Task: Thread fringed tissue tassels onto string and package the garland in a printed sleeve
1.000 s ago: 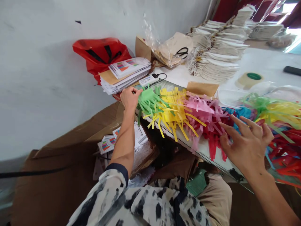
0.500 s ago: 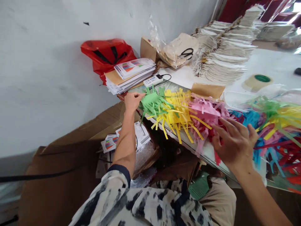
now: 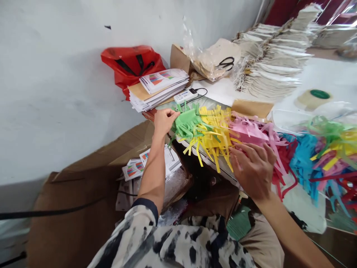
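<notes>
A fringed tissue-paper garland in green [image 3: 187,120], yellow [image 3: 216,130], pink [image 3: 248,128] and blue [image 3: 302,152] sections lies along the near edge of the table, its strips hanging over. My left hand [image 3: 166,120] pinches the garland's green end between thumb and fingers. Over the lower pink part is my right hand [image 3: 252,169], palm down, fingers bent and slightly apart at the fringe beside the yellow section. Its fingertips touch or nearly touch the strips; I see no firm grip. Red fringe shows partly behind that hand.
Behind the garland are a white power strip [image 3: 185,96], stacked printed papers [image 3: 158,91], a red plastic bag [image 3: 134,65], black-handled scissors [image 3: 226,64], stacks of white bundles [image 3: 279,74] and a tape roll [image 3: 314,98]. A cardboard box [image 3: 83,201] stands below left.
My right hand has moved left along the garland, from the pink-red part toward the yellow section. My left hand keeps its pinch on the green end. The view has shifted slightly.
</notes>
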`<action>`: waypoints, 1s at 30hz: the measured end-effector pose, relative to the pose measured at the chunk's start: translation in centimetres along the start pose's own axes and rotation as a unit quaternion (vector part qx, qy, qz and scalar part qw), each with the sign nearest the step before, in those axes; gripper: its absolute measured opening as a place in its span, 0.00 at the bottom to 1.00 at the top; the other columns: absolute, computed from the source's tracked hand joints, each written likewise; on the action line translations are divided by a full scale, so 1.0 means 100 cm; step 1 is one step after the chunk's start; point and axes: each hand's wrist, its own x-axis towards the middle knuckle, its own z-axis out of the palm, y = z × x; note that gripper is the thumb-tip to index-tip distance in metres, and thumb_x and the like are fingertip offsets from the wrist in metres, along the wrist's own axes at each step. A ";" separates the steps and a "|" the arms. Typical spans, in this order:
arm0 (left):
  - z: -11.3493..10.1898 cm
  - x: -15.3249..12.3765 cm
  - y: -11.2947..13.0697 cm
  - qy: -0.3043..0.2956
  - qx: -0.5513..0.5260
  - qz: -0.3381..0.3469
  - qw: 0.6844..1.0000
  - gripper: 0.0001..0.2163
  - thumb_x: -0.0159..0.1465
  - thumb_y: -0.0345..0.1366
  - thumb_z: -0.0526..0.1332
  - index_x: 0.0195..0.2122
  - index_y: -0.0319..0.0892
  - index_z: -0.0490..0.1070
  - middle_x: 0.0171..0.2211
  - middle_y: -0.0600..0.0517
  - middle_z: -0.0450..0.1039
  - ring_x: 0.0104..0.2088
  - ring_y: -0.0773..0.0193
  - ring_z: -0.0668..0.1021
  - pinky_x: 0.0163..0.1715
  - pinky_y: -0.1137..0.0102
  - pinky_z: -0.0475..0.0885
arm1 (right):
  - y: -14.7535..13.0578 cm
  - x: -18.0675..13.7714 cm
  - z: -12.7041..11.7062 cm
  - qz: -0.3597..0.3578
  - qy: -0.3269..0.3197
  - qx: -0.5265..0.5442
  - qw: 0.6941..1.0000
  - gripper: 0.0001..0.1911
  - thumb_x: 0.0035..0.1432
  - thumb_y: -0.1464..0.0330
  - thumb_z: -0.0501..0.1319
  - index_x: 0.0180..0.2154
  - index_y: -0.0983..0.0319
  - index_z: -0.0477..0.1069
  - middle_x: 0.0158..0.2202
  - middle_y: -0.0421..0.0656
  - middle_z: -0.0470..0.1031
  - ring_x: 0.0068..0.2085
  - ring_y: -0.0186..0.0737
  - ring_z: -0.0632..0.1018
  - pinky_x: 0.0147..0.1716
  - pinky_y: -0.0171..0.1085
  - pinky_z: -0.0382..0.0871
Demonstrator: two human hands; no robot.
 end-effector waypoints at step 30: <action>-0.002 -0.005 -0.001 -0.016 -0.089 -0.075 0.993 0.17 0.57 0.50 0.71 0.23 0.41 0.78 0.19 0.56 0.68 0.23 0.67 0.67 0.27 0.69 0.59 | -0.119 0.132 0.142 -0.014 -0.097 0.066 0.993 0.13 0.73 0.66 0.54 0.41 0.61 0.77 0.41 0.50 0.80 0.48 0.52 0.74 0.62 0.52 0.56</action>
